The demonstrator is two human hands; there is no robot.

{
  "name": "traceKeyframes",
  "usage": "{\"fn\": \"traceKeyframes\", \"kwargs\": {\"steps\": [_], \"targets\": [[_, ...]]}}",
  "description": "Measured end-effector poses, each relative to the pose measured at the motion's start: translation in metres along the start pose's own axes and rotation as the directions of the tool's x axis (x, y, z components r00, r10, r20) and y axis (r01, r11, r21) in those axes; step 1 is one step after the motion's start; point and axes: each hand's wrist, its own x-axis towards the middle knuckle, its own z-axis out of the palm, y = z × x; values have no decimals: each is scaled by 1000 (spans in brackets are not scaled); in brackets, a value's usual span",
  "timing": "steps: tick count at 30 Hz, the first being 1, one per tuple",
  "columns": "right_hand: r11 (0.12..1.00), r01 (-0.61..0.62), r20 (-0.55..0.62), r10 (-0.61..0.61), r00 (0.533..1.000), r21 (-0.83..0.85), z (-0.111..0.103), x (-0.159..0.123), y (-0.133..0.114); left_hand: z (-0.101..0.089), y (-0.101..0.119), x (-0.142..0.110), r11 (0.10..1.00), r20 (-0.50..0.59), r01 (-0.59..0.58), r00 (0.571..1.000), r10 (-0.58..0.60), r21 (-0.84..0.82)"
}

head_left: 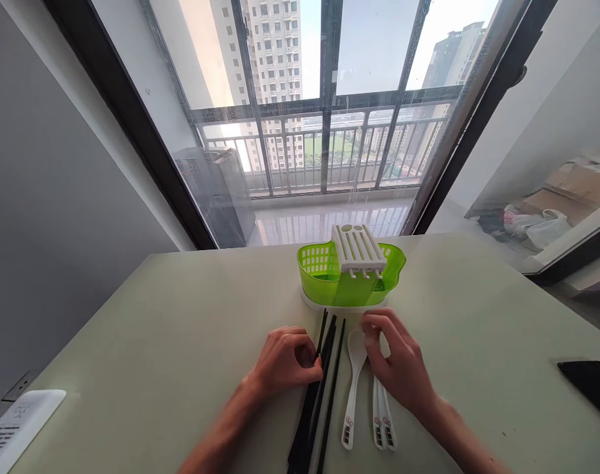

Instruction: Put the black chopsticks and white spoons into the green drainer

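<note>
My left hand [290,359] is closed in a pinch, thumb against index finger, on the black chopsticks [324,388]. Several of these lie lengthwise on the table, tips towards the caddy. Over the white spoons, my right hand [396,359] is curled with its fingertips together; whatever they grip is hidden. One white spoon [350,401] lies just left of that hand. Two more spoon handles [382,415] stick out below it, their bowls mostly covered. Beyond both hands stands a green cutlery caddy [349,289] with a white slotted holder [359,249] on its middle.
The pale table [220,296] runs up to a glass door, with a balcony behind it. A white object with printed text [23,421] lies at the left edge. Something flat and black [589,385] rests at the right edge. Bags and cardboard are behind glass at right.
</note>
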Motion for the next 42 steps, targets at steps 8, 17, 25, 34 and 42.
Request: {"fn": "traceKeyframes", "kwargs": {"steps": [8, 17, 25, 34, 42], "targets": [[769, -639, 656, 488, 575, -12, 25, 25, -31, 1, -3, -1, 990, -15, 48, 999, -50, -130], [690, -680, 661, 391, 640, 250, 53, 45, -43, -6, -7, 1, 794, -49, 82, 989, -139, -603], [969, -134, 347, 55, 936, 207, 13, 71, -76, -9, -4, 0, 494, 137, 248, 958, -251, -833], [989, 33, 386, -86, 918, 143, -4, 83, -73, -6, -4, 5, 605, -136, 26, 966, -221, -796], [987, 75, 428, -128, 894, 139, 0, 74, -62, -2, -7, 4, 718, -235, -38, 956, -177, -695]]}}
